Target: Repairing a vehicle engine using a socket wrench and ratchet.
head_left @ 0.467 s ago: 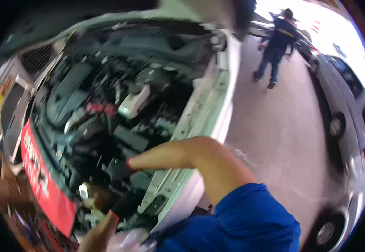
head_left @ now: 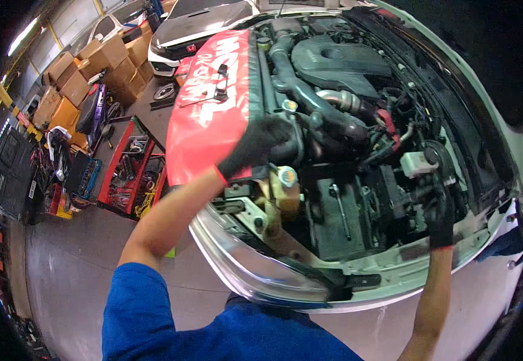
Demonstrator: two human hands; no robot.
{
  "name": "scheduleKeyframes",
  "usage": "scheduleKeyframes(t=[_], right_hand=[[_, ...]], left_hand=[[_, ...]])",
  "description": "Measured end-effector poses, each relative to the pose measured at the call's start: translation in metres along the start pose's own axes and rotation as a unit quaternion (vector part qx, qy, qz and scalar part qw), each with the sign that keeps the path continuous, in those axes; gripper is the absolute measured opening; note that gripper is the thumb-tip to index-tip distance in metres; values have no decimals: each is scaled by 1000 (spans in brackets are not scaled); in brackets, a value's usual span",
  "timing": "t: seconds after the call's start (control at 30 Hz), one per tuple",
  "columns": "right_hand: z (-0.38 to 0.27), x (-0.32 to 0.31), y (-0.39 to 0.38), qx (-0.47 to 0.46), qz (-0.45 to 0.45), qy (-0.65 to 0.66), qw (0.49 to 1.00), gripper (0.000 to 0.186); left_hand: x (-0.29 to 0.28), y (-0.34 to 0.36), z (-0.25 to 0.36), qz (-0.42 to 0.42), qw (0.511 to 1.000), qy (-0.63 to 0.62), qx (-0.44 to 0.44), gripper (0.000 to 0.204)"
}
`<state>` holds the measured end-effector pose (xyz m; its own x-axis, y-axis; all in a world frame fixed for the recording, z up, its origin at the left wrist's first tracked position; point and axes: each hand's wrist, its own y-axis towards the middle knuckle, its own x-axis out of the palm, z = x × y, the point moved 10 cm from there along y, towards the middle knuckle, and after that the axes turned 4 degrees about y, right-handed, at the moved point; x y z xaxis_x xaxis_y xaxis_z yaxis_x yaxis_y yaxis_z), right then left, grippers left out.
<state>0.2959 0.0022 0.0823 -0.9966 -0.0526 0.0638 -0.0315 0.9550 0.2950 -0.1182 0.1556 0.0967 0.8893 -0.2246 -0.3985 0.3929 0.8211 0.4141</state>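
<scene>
My left hand [head_left: 260, 144], in a black glove, reaches over the edge of the red cover [head_left: 210, 114] to a dark hose by the front of the engine bay. Its fingers are blurred and partly lost against the dark parts. Close below it stands an amber coolant reservoir [head_left: 286, 198] with a light cap. My right hand [head_left: 439, 213], also black-gloved, is down among dark parts and hoses on the right of the bay, below a white fluid reservoir [head_left: 419, 163]. Its fingers blend into those parts. Between the hands, a ratchet [head_left: 341, 213] lies on a flat dark surface.
A grey engine cover [head_left: 339, 65] and a thick intake pipe [head_left: 300, 87] fill the far bay. The car's pale fender edge [head_left: 394, 265] runs in front of me. At left are a red tool cart [head_left: 130, 171], cardboard boxes [head_left: 105, 57] and a white car [head_left: 198, 27].
The view has swung left, bringing the tool cart and boxes into sight. My hands, close together before, are now far apart on either side of the bay.
</scene>
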Motion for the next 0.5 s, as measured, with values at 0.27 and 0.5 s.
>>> scheduleKeyframes(t=[0.27,0.5], right_hand=[[10,41,-28,14,143,-171,975,46],[-3,60,-40,76,139,-386,909,32]], left_hand=[[-296,86,-193,151,896,394,-135,35],[-216,119,-200,-38,808,583,77,30]])
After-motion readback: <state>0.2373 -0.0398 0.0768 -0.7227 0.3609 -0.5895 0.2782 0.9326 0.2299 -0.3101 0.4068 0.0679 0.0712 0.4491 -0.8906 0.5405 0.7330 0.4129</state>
